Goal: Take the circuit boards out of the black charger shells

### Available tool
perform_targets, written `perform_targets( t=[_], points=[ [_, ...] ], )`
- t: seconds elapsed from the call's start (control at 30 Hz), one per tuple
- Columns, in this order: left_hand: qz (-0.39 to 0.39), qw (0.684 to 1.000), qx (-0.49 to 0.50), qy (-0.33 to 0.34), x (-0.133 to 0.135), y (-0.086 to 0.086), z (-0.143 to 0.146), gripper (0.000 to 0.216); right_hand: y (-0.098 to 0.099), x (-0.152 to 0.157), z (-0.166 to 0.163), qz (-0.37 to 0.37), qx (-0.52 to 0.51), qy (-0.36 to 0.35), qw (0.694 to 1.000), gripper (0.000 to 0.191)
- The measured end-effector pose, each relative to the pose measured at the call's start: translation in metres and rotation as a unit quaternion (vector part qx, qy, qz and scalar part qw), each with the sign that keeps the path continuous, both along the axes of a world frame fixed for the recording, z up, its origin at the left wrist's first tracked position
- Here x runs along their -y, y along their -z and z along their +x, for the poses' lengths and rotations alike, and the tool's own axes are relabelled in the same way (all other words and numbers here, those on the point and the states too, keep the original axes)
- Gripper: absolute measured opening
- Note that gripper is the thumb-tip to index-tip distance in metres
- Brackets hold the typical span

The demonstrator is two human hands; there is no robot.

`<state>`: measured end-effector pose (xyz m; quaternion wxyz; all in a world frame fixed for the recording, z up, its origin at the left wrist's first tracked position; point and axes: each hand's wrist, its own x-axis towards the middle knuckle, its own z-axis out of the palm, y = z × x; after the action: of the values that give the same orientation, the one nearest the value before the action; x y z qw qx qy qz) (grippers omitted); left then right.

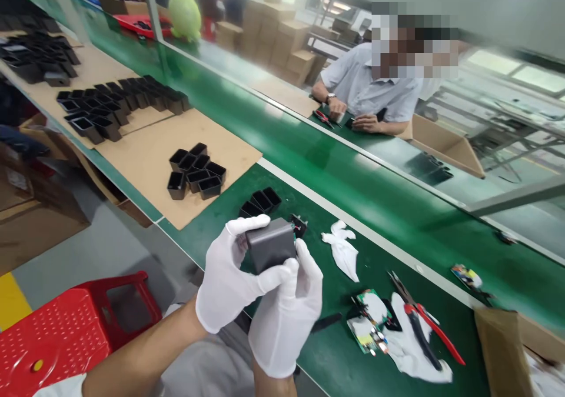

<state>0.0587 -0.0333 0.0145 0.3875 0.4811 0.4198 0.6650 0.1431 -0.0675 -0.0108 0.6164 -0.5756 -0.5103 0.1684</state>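
My left hand (236,273), in a white glove, grips a black plastic case (271,247) from its left side, with the thumb along the lower face. Gloved in white too, my right hand (289,309) closes on the case's right end, its thumb near the left thumb. A black end piece with a bit of green circuit board and thin wires (299,226) shows at that end; how far it sits inside is hidden. Just behind the case stand several open black cases (260,202) on the green bench (282,179).
Right of my hands lie a white glove (342,250), circuit boards (368,320) and red-and-black needle-nose pliers (426,320) on another glove. More black cases (196,170) stand on cardboard (145,173) at left. Across the bench sits a co-worker (371,91). A red stool (66,338) is lower left.
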Motion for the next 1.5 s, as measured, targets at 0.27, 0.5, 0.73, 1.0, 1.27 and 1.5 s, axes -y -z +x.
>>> perform_targets(
  t=[0.27, 0.5, 0.73, 1.0, 1.27, 1.5],
  points=[
    [-0.044, 0.998, 0.027, -0.029, -0.019, 0.053, -0.079, 0.056, 0.002, -0.048, -0.045, 0.143, 0.2, -0.153, 0.957, 0.042],
    [-0.005, 0.973, -0.188, -0.132, -0.033, 0.081, -0.136, 0.057, 0.03, -0.094, -0.079, 0.147, 0.207, -0.224, 0.941, 0.031],
    [-0.017, 0.93, -0.261, -0.26, -0.048, 0.115, -0.133, 0.051, 0.049, -0.108, -0.092, 0.125, 0.277, -0.258, 0.917, 0.035],
    [-0.005, 0.932, -0.262, -0.251, -0.05, 0.111, -0.141, 0.052, 0.051, -0.11, -0.092, 0.127, 0.308, -0.255, 0.908, 0.032],
    [-0.004, 0.97, -0.171, -0.17, -0.036, 0.097, -0.147, 0.059, 0.034, -0.084, -0.09, 0.139, 0.249, -0.219, 0.933, 0.031],
    [0.066, 0.992, -0.073, 0.082, -0.02, 0.038, -0.159, 0.068, -0.013, -0.06, -0.057, 0.073, 0.153, -0.24, 0.956, 0.06]
  ],
)
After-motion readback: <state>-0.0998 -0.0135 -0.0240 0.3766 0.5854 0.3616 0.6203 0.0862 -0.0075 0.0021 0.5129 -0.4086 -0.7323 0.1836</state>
